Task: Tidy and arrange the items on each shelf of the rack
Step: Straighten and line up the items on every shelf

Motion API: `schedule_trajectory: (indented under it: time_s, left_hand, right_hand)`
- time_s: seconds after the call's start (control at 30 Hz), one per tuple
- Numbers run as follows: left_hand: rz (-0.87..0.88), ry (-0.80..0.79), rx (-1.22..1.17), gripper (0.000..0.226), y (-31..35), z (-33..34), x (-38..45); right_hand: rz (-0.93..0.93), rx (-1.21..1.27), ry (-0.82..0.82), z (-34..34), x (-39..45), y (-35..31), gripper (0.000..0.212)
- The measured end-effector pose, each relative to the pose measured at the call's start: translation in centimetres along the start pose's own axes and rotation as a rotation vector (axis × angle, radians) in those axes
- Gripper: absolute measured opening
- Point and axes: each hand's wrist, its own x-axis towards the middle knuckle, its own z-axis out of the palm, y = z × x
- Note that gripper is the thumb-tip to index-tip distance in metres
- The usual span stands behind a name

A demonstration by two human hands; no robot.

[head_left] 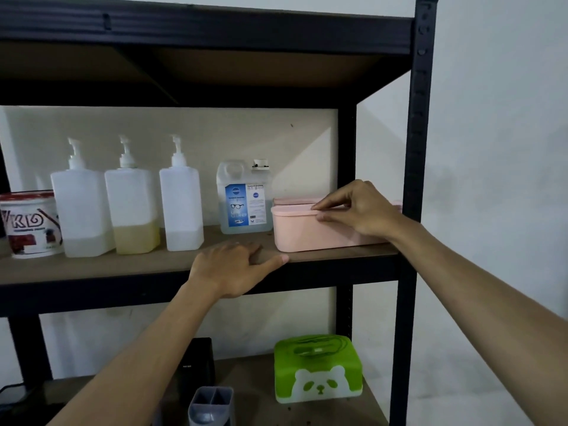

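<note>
A pink plastic box (302, 232) sits at the right end of the middle shelf (138, 267) of a black metal rack. My right hand (358, 210) pinches the box's front rim near its right side. My left hand (233, 267) rests flat on the shelf's front edge, just left of the box, holding nothing. Along the same shelf stand three white pump bottles (81, 210) (132, 207) (181, 207), a clear lens-cleaner jug (244, 207) and a red-and-white tub (30, 224) at the far left.
On the lower shelf stand a green panda tissue box (318, 368), a grey divided holder (212, 405) and a dark box (196, 364). The rack's right post (413, 179) is close beside the pink box. A white wall lies to the right.
</note>
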Motion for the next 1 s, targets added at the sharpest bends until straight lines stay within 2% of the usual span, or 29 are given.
schedule_trajectory:
  time_s: [0.37,0.53,0.67,0.83,0.93,1.0]
  left_hand:
    - [-0.020,0.016,0.025,0.112,0.3,0.0,0.0]
    - [-0.022,0.012,0.010,0.116,0.3,0.0,0.0]
    - [-0.011,0.049,0.011,0.111,0.5,0.0,-0.2]
    - [-0.010,0.059,0.004,0.118,0.4,0.2,-0.2]
    - [-0.009,0.082,-0.004,0.116,0.3,0.4,-0.2]
    - [-0.010,0.086,-0.007,0.115,0.3,0.4,-0.2]
  right_hand:
    - [0.001,-0.059,0.127,1.8,-0.5,-0.4,0.021]
    - [0.001,-0.091,0.131,1.8,-0.6,-0.1,0.020]
    - [0.010,-0.096,0.080,1.4,-0.7,-0.6,0.022]
    - [0.119,-0.159,-0.138,-1.2,2.0,-2.8,0.043]
    - [0.213,-0.159,-0.128,-2.1,5.5,-3.9,0.050]
    - [0.352,-0.274,-0.153,-1.8,7.9,-3.0,0.069]
